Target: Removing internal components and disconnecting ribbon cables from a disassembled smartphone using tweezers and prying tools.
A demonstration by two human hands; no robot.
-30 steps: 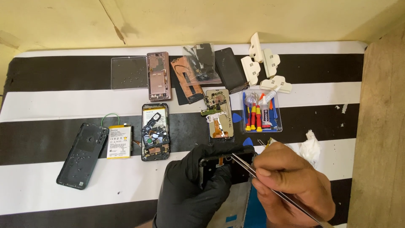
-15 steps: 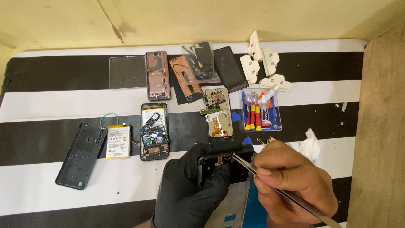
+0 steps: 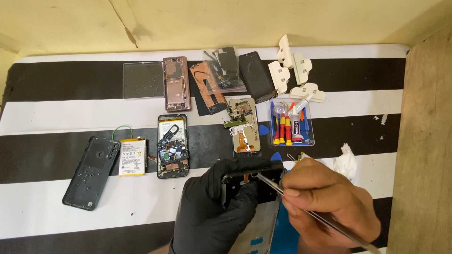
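My left hand [image 3: 214, 209], in a black glove, grips the top of an opened phone frame [image 3: 256, 184] near the table's front edge. My bare right hand [image 3: 325, 200] pinches metal tweezers [image 3: 301, 207], whose tips reach into the upper part of that frame. The lower part of the frame runs down between my hands, partly hidden by them.
On the black-and-white striped mat [image 3: 56, 117] lie a dark back cover [image 3: 92, 171], a battery [image 3: 133, 157], an opened phone [image 3: 172, 146], a pink phone frame [image 3: 176, 83], a clear tray [image 3: 142, 80], a circuit board [image 3: 244, 124], a screwdriver tray [image 3: 292, 123], white clamps [image 3: 292, 68] and a tissue [image 3: 346, 160].
The tweezers' tips shifted slightly inside the frame. Both hands stay on their things, and the view has drifted a little.
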